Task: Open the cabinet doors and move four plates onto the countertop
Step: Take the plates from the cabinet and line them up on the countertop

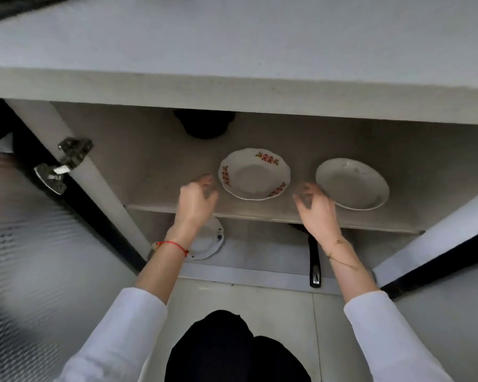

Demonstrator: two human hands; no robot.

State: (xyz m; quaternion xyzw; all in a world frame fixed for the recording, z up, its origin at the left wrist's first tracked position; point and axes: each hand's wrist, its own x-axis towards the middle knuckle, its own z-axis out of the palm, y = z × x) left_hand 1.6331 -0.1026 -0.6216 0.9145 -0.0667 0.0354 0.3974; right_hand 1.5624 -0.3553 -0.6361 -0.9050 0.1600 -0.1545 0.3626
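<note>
Both cabinet doors stand open below the pale countertop (232, 37). On the upper shelf (149, 188) lie a white plate with red flower pattern (254, 175) and, to its right, a plain white plate (352, 184). My left hand (196, 201) hovers just left of the patterned plate, fingers loosely curled, holding nothing. Between the two plates my right hand (315, 205) hangs over the shelf, fingers spread and bent, also holding nothing. A third plate with blue marks (209, 242) lies on the lower level, partly hidden by my left wrist.
The left door (53, 244) swings out wide with its hinge (64, 164) showing; the right door (439, 244) is open too. A black pan handle (314, 260) sticks out from the lower level. A dark pot (203, 124) sits at the shelf's back.
</note>
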